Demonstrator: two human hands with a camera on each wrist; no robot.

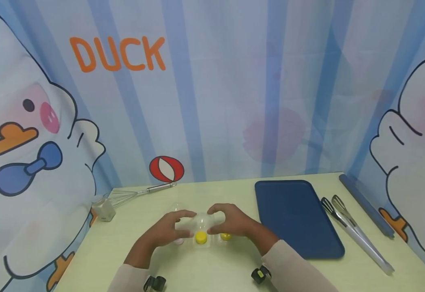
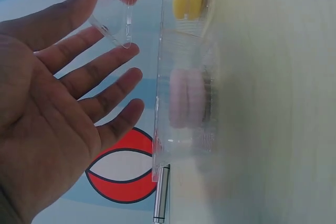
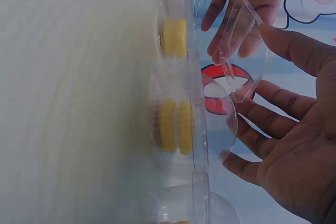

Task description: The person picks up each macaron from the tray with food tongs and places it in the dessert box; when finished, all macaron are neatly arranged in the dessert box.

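Observation:
Between both hands is a clear plastic lid (image 1: 202, 221), above a yellow macaron (image 1: 200, 237) in a clear plastic box. My left hand (image 1: 169, 228) holds its left edge between thumb and fingers. On the opposite edge, my right hand (image 1: 235, 221) grips it the same way, as the right wrist view shows the tilted lid (image 3: 244, 51) between the thumbs and fingers. To the left, a pink macaron (image 2: 187, 98) sits in a clear box. Another yellow macaron (image 3: 176, 127) lies in a box on the right, with a clear dome beside it.
A blue tray (image 1: 296, 219) lies to the right, with tongs (image 1: 358, 235) beside it. Farther right is a dark blue rolled item (image 1: 366, 206). At the back left are a whisk (image 1: 143, 192) and a small pale block (image 1: 104, 208). A printed curtain (image 1: 227, 81) surrounds the table.

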